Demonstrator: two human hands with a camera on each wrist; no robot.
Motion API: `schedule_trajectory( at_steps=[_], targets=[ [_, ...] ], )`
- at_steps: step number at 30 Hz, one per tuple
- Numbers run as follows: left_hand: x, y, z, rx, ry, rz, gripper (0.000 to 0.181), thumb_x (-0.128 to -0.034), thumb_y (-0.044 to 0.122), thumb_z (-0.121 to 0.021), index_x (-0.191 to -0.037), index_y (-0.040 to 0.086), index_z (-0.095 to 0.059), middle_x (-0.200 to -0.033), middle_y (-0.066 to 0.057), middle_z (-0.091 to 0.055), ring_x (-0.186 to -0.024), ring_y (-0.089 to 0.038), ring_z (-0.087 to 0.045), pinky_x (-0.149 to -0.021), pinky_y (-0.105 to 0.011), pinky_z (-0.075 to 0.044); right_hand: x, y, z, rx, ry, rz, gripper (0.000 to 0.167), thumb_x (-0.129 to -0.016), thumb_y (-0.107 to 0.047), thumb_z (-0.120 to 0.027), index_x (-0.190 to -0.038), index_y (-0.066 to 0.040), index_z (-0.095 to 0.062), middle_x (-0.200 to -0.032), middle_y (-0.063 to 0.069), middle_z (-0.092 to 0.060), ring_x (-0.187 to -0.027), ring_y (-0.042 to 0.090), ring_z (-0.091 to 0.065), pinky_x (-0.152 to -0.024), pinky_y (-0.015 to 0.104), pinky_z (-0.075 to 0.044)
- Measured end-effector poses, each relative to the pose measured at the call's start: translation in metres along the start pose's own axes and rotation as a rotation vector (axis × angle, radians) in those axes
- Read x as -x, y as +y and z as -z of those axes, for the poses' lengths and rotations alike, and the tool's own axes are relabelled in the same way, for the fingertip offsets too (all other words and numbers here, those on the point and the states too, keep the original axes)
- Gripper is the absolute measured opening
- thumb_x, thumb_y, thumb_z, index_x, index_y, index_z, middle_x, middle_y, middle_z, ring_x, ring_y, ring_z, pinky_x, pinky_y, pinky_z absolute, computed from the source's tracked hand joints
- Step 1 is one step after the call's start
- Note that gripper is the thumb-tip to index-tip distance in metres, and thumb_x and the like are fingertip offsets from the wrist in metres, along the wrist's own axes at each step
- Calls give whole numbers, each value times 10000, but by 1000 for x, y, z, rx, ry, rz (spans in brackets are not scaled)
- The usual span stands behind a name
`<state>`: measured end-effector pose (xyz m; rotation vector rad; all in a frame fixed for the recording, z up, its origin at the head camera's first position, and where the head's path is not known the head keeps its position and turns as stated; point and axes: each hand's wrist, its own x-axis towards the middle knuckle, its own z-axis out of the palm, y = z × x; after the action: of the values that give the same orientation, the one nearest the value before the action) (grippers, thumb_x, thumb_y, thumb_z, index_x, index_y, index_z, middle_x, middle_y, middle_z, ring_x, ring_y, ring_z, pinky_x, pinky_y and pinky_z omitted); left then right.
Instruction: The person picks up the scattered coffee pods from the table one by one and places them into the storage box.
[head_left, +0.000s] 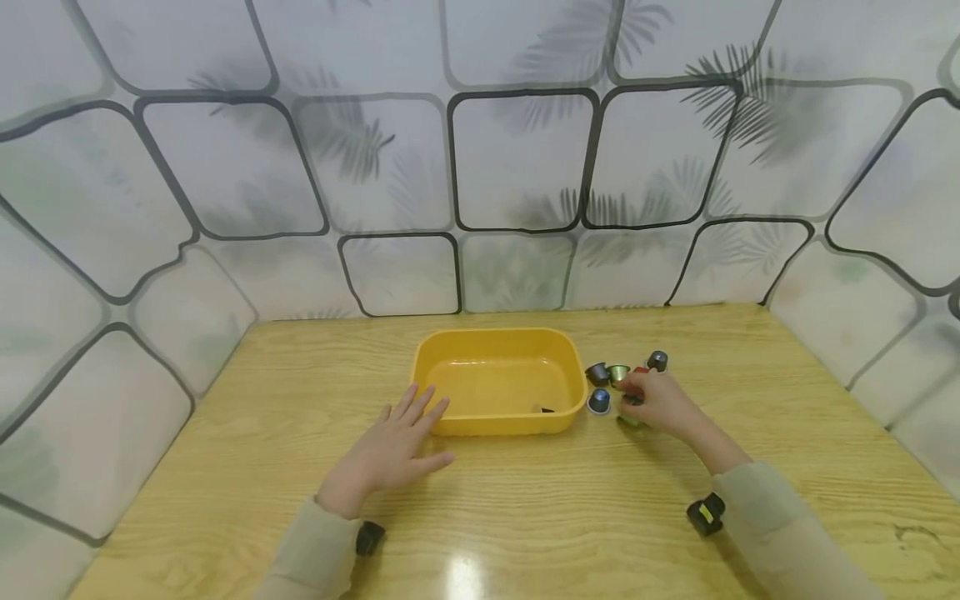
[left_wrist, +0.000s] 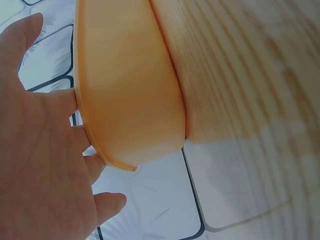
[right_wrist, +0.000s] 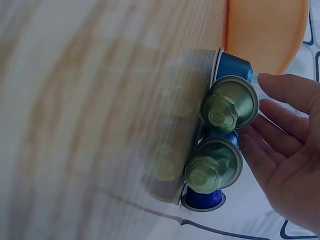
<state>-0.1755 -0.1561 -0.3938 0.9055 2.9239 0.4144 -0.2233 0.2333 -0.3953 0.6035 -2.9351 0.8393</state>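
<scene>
A yellow plastic tub [head_left: 487,426] stands on the wooden table. My left hand [head_left: 392,452] spreads its fingers at the tub's near left side; in the left wrist view those fingers touch the rim. To the tub's right lies a cluster of small coffee capsules: a blue one [head_left: 599,401], a dark one [head_left: 597,373], a green one [head_left: 618,372] and another dark one [head_left: 657,360]. Over this cluster my right hand [head_left: 670,407] reaches with bent, parted fingers. In the right wrist view, its fingertips lie beside two green capsules [right_wrist: 236,100], partly hidden behind them, and nothing gripped shows.
Inside the tub, a small dark object [head_left: 547,410] shows near the front wall. The wooden table [head_left: 315,375] extends to both sides and toward me. A patterned wall [head_left: 517,158] borders its back and sides. A dark band sits at each wrist.
</scene>
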Motion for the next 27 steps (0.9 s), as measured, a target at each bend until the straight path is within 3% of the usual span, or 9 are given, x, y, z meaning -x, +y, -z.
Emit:
schedule_trajectory(
  at_steps=[7,27],
  targets=[
    [0,0,0,-1,-1,2,744,-859,561,-412,-1425,138,-180,-1467,-107,-77,-1322,-273,48,-982,-579,-120,-1,3,-2,61,-24,35,242,-716,-29,-685,-919,80,-608,-844,160,-632,-796,286,-588,-698,407,-477],
    [0,2,3,10,-13,13,741,-859,554,-420,-1425,139,-182,-1467,-106,-76,-1322,-272,56,-983,-579,-109,-1,1,-3,118,-134,-33,242,-706,-40,-711,-918,30,-617,-844,79,-619,-795,238,-571,-697,378,-472]
  ],
)
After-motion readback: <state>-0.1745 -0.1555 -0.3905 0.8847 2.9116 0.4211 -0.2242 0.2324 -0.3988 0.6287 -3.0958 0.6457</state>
